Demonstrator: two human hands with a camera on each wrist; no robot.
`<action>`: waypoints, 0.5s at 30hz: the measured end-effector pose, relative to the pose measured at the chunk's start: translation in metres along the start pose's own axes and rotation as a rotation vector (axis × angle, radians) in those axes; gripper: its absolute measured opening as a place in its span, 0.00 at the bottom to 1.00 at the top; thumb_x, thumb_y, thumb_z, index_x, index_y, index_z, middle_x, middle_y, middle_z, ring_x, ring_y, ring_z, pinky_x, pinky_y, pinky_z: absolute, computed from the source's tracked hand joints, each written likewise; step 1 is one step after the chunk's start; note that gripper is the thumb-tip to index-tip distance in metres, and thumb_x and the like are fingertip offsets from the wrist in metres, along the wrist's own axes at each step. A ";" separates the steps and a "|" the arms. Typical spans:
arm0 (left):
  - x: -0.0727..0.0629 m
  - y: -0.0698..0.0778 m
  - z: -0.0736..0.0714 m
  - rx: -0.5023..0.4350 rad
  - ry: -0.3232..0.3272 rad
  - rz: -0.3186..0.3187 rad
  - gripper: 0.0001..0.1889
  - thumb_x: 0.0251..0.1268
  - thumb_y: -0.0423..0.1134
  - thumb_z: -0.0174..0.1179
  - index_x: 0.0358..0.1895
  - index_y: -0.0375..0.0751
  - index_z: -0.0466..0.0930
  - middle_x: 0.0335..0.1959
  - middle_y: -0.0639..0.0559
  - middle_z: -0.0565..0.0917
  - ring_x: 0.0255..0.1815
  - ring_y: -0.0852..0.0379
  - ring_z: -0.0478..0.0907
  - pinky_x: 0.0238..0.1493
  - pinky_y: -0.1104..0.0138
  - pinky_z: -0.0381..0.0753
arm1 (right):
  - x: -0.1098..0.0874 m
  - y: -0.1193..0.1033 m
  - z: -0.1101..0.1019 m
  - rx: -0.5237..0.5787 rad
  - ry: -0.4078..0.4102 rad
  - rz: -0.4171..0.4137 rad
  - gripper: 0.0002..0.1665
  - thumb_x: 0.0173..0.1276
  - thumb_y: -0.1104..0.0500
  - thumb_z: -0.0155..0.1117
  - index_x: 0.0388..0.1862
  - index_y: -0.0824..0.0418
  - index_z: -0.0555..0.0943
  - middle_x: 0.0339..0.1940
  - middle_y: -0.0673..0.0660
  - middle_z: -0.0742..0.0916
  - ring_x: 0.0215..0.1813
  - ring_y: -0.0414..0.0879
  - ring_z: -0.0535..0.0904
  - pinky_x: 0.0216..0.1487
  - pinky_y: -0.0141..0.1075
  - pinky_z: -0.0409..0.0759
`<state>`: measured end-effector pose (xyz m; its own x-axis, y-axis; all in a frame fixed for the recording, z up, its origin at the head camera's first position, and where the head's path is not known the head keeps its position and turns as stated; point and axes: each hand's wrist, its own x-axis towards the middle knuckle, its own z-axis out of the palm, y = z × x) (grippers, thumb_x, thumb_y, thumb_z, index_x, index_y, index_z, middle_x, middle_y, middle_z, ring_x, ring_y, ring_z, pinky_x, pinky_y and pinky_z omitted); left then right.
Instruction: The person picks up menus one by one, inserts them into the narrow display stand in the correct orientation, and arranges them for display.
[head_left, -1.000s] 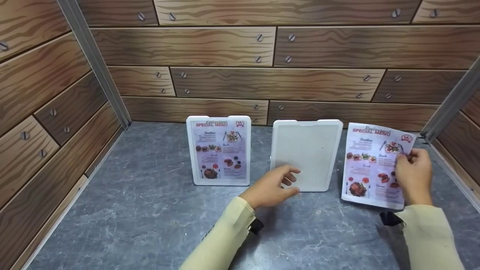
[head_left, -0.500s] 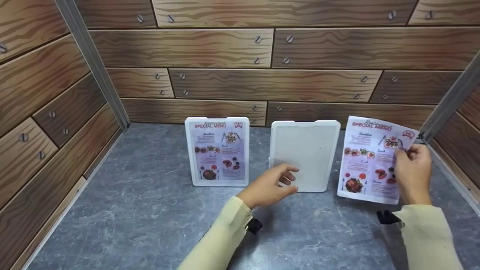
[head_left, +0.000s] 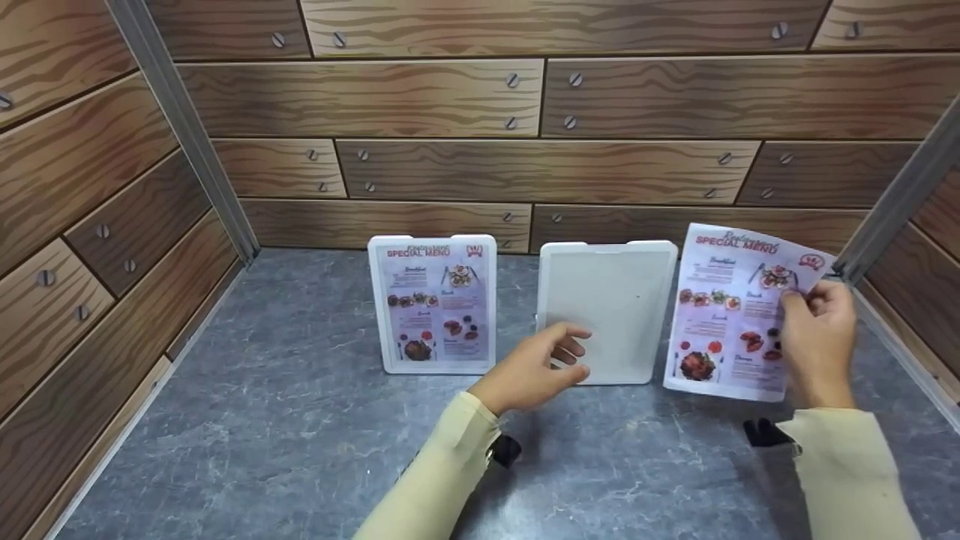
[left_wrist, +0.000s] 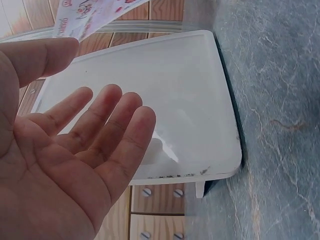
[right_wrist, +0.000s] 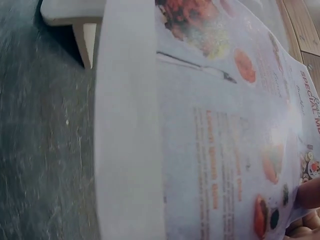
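Observation:
My right hand (head_left: 821, 337) pinches the right edge of a printed menu sheet (head_left: 731, 322), which it holds up off the table with a slight bend. In the right wrist view, the sheet's printed face (right_wrist: 215, 140) fills most of the picture. My left hand (head_left: 532, 367) is in front of a blank white stand-up frame (head_left: 607, 300), holding nothing. Seen from the left wrist, its fingers (left_wrist: 127, 135) are loosely spread, palm up, before the frame's bare panel (left_wrist: 175, 95). Whether they touch it I cannot tell.
To the left stands a second white frame (head_left: 379, 300) with the same menu printed in it. Both frames stand upright on a grey marbled table (head_left: 247, 420). Wood-patterned walls (head_left: 435, 165) with metal corner posts enclose the back and sides.
My right hand has lifted the menu sheet a little and brought it left, closer to the blank frame. My left hand stays in nearly the same place before that frame.

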<state>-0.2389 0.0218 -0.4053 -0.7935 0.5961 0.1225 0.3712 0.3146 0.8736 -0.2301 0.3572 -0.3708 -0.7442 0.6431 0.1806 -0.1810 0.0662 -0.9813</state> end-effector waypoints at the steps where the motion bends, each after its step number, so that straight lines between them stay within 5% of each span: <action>1: 0.000 0.000 0.000 0.002 0.004 0.006 0.24 0.74 0.39 0.63 0.70 0.42 0.73 0.57 0.45 0.82 0.54 0.61 0.80 0.58 0.68 0.78 | -0.002 -0.001 0.002 0.010 -0.003 -0.015 0.08 0.76 0.67 0.55 0.41 0.54 0.72 0.28 0.47 0.81 0.27 0.37 0.75 0.24 0.25 0.72; 15: 0.001 -0.001 -0.001 -0.010 0.025 0.027 0.24 0.73 0.38 0.63 0.69 0.41 0.74 0.55 0.44 0.82 0.52 0.61 0.80 0.56 0.68 0.79 | -0.031 -0.008 0.030 0.037 -0.115 -0.139 0.09 0.76 0.71 0.55 0.43 0.56 0.74 0.32 0.49 0.82 0.31 0.40 0.75 0.29 0.26 0.74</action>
<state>-0.2399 0.0215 -0.4057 -0.7953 0.5855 0.1574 0.3877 0.2914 0.8745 -0.2247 0.3133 -0.3665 -0.7785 0.5385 0.3224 -0.3087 0.1188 -0.9437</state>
